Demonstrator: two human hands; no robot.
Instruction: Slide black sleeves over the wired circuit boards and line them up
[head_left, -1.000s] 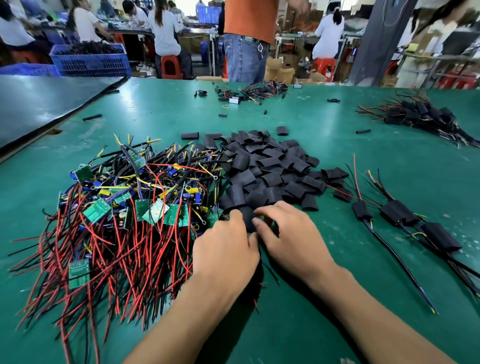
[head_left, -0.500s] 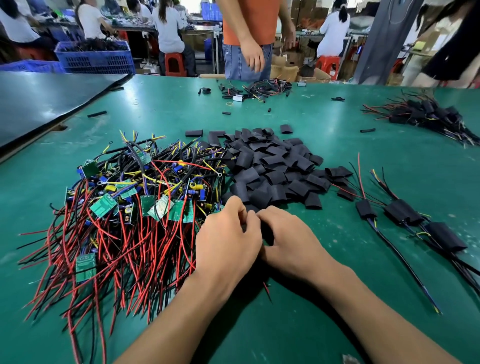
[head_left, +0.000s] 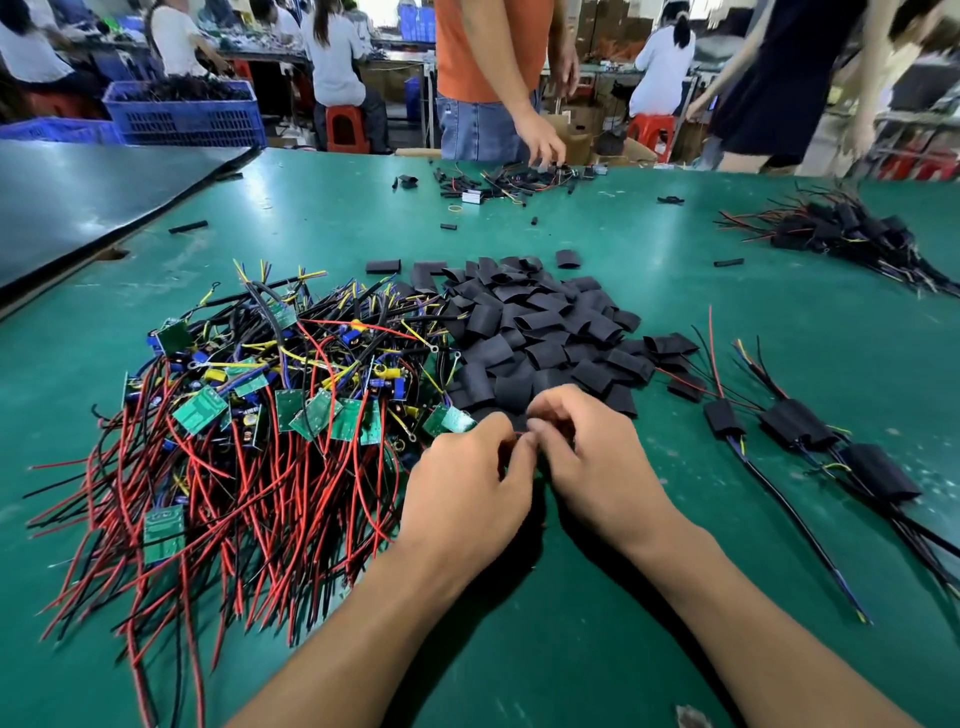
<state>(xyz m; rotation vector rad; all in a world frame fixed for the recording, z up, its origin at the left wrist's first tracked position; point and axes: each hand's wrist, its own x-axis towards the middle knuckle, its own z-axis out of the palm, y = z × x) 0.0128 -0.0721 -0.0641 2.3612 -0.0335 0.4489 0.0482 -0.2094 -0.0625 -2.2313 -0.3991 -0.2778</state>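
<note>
The left hand (head_left: 467, 483) and the right hand (head_left: 597, 457) meet low in the middle of the green surface (head_left: 675, 270), with their fingertips touching. The fingers of both hands are curled in. They may be pinching something small, but it is hidden, so I cannot tell if they hold anything.

Just behind the hands lies a heap of black sleeves (head_left: 540, 332), all short and flat. To the left of the heap, and touching it, is a big tangle of boards (head_left: 249, 415) (little green squares with red, black and yellow wires). The left hand is just beside that tangle.

To the right, three sleeved boards (head_left: 795, 423) lie side by side in a slanted row. Their wires trail toward the near edge.

Far off on the right is a bundle (head_left: 841, 228) of more like them. At the far edge a person in an orange shirt (head_left: 488, 47) touches a small heap of parts (head_left: 519, 179). A blue crate (head_left: 187, 111) sits behind on the left.
</note>
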